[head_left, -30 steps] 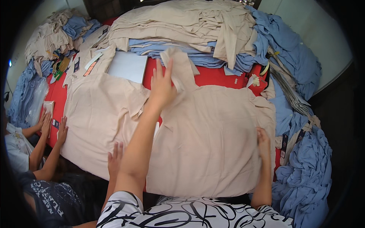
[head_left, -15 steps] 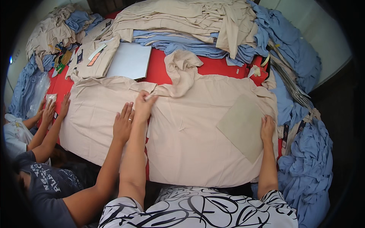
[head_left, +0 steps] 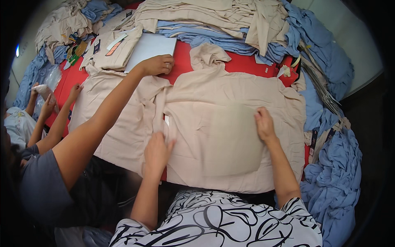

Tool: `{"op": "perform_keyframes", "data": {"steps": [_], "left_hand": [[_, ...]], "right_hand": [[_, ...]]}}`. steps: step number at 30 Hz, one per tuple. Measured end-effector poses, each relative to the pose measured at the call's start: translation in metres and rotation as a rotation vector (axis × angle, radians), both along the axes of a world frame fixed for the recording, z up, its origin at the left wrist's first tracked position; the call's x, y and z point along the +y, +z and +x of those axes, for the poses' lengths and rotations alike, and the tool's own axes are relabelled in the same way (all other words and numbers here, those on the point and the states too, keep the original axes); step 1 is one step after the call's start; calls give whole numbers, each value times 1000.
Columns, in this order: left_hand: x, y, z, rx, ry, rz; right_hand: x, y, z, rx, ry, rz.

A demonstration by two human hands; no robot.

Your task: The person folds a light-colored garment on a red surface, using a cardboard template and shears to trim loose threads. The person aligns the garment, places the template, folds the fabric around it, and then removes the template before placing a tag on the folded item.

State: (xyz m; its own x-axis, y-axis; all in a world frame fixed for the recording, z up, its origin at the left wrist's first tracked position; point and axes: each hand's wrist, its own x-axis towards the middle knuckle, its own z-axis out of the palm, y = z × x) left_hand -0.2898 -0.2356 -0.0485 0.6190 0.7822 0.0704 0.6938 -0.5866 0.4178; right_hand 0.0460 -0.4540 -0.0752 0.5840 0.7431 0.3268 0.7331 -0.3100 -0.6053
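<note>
A beige garment (head_left: pixel 230 123) lies spread flat on the red table (head_left: pixel 247 64) in front of me. My left hand (head_left: pixel 157 151) rests palm down on its left edge, next to a folded seam. My right hand (head_left: pixel 264 124) presses flat on the garment's right half, over a stiff rectangular shape that shows through the cloth. A second beige garment (head_left: pixel 119 119) lies to the left, partly overlapping mine. A co-worker's arm reaches over it, and that hand (head_left: pixel 158 64) rests near a white board (head_left: pixel 150 47).
Piles of beige and blue garments (head_left: pixel 214 20) fill the back of the table. Blue garments (head_left: pixel 333 181) hang over the right edge. Another person's hands (head_left: pixel 49 101) hold a clear bag at the far left. Tags and cards (head_left: pixel 78 51) lie at the back left.
My left hand has pulled back from the garment's middle to its near left edge. My right hand moved inward onto the stiff insert. The co-worker's hand reached forward toward the white board.
</note>
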Motion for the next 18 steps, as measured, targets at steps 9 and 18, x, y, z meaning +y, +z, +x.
{"op": "perform_keyframes", "data": {"steps": [9, 18], "left_hand": [[4, -17, -27, -150, 116, -362], [-17, -5, 0, -357, -126, 76]], "right_hand": [[103, -14, -36, -341, 145, -80], [96, -12, -35, -285, 169, -47]]}}
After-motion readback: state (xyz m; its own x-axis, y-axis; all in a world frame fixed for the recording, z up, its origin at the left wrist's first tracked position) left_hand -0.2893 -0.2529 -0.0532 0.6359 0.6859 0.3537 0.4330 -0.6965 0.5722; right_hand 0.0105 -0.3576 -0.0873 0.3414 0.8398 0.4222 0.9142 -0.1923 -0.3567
